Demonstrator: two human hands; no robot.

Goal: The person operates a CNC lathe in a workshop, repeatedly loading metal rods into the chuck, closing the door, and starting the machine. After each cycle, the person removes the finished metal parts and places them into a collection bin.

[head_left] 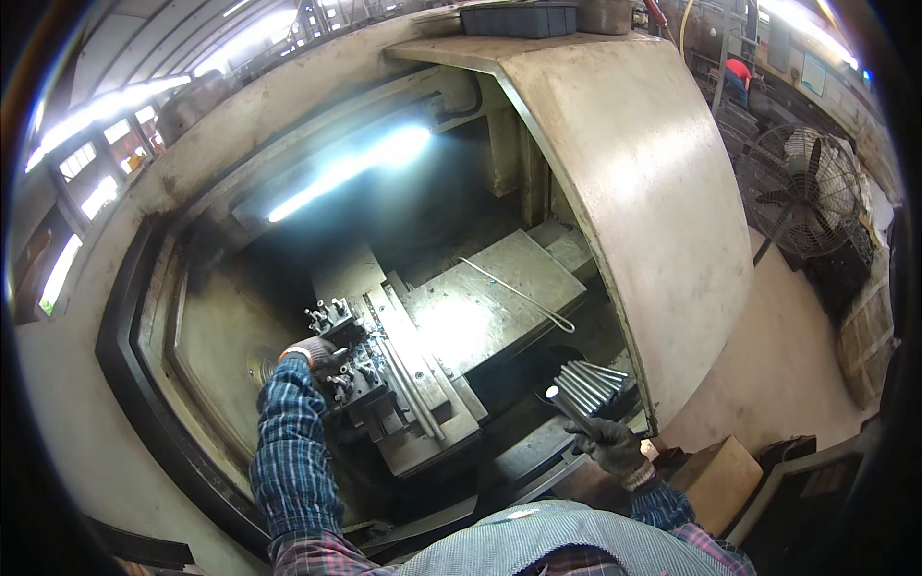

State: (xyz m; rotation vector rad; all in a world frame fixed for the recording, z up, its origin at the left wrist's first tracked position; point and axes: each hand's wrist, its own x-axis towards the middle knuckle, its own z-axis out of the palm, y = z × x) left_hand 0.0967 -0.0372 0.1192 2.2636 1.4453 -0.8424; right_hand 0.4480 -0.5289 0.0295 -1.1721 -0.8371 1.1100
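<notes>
In a grey glove, my right hand (pixel 615 451) is closed round a short round metal bar (pixel 570 411), its bright end pointing up and left. Just beyond it lies a row of similar metal bars (pixel 593 382), side by side at the machine's front ledge. My left hand (pixel 313 351), also gloved, reaches inside the lathe beside the round spindle face (pixel 261 365). Its fingers are bent round a small pale end of something I cannot make out. Close to that hand stand two tool holders with bolts, one tool block (pixel 331 317) farther off and another tool block (pixel 357 382) nearer.
A slotted slide (pixel 408 370) with long rails runs beside the tool blocks. On the flat metal cover (pixel 499 293) lies a thin hooked rod (pixel 523 298). The beige door (pixel 624 182) borders the opening on the right. A caged fan (pixel 805 192) stands beyond, near a cardboard box (pixel 718 480).
</notes>
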